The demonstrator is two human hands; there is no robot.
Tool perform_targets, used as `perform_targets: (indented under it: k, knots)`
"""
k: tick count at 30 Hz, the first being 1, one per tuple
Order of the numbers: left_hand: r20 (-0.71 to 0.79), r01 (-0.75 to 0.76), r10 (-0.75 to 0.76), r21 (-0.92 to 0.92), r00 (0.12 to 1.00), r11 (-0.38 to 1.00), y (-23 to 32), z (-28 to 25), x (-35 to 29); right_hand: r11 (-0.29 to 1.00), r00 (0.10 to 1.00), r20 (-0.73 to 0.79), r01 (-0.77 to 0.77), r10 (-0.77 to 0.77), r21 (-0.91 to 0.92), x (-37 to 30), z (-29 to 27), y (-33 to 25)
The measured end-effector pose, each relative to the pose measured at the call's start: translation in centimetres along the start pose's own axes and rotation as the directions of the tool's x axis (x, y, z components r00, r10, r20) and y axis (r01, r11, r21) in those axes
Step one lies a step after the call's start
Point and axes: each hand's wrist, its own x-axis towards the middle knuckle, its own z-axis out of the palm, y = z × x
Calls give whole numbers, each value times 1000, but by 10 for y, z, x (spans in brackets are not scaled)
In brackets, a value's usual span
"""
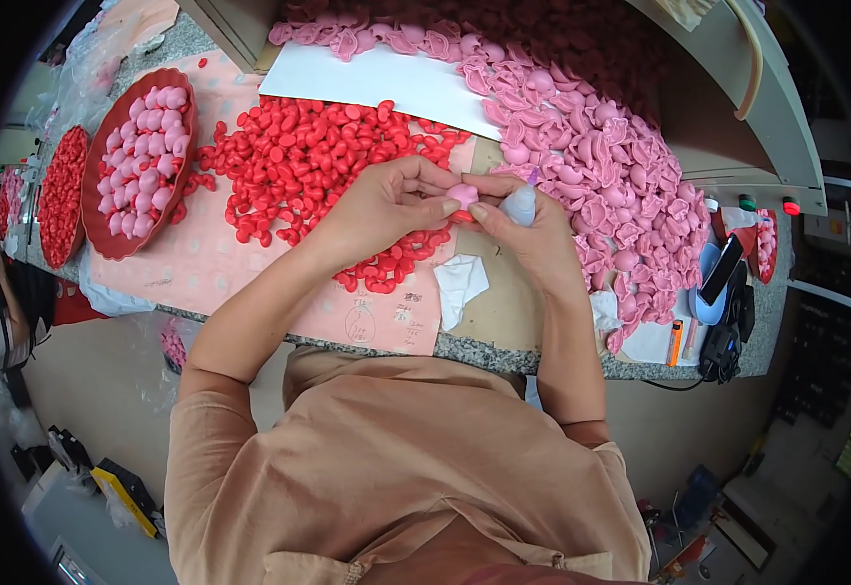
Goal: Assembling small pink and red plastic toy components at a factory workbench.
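Observation:
Both hands meet over the middle of the table. My left hand (386, 207) is closed, its thumb and fingertips pinching a small rounded pink plastic piece (462, 194). Just below that piece, a small red plastic piece (461, 216) touches it, pressed by the fingertips of both hands. My right hand (539, 234) is closed as well and keeps a small translucent squeeze bottle (519, 207) with a purple tip in its grip while its thumb and forefinger reach the two pieces. A heap of glossy red pieces (294, 161) lies beside my left hand. Loose pink shell-like pieces (620, 185) spread right of my right hand.
A red scalloped tray (97, 219) of joined pink and red pieces stands at left, beside another tray of red pieces (62, 195). A crumpled white cloth (460, 288) lies near the front edge. An orange marker (676, 341) and a phone (721, 270) sit at right.

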Motion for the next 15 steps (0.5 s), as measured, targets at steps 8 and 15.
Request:
perform_targets:
  k: [8, 15]
  knots:
    - [0, 0, 0, 8, 1000, 1000, -1, -1, 1, 1000, 1000, 3, 5, -5, 1, 1, -1, 1]
    - [6, -2, 2, -4, 1000, 1000, -2, -1, 1, 1000, 1000, 1, 18, -18, 0, 0, 0, 0]
